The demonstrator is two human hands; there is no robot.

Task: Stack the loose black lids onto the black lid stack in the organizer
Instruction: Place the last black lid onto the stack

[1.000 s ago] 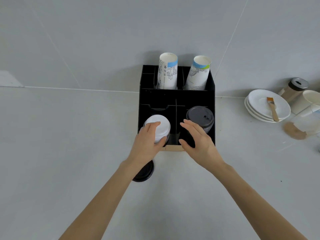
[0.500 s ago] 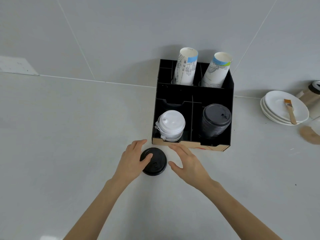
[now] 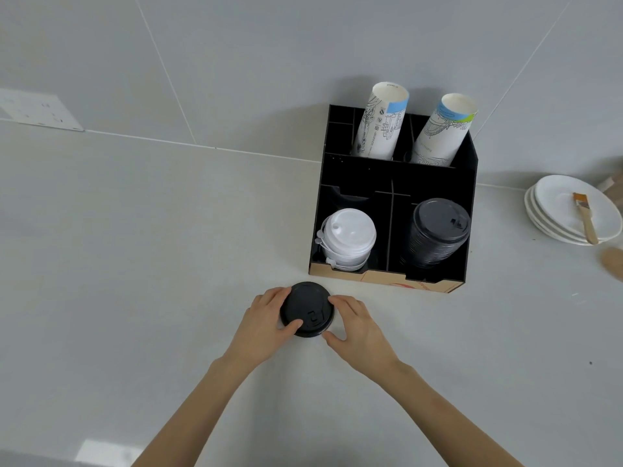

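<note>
The pick-up is in hand: a loose black lid (image 3: 307, 309) lies on the bench (image 3: 135, 264) just in front of the organizer (image 3: 472, 210), and both hands are closing in on it. The left hand (image 3: 266, 323) cups its left edge, fingers curled partway, thumb on the rim. The right hand (image 3: 357, 326) touches the right edge with half-open fingers. Whether the lid has left the bench I cannot tell. Next, I'd judge, it must be lifted and carried right to the black lid stack (image 3: 438, 232) in the front right compartment, then seated squarely on top, clear of the white lids (image 3: 347, 235) next door.
</note>
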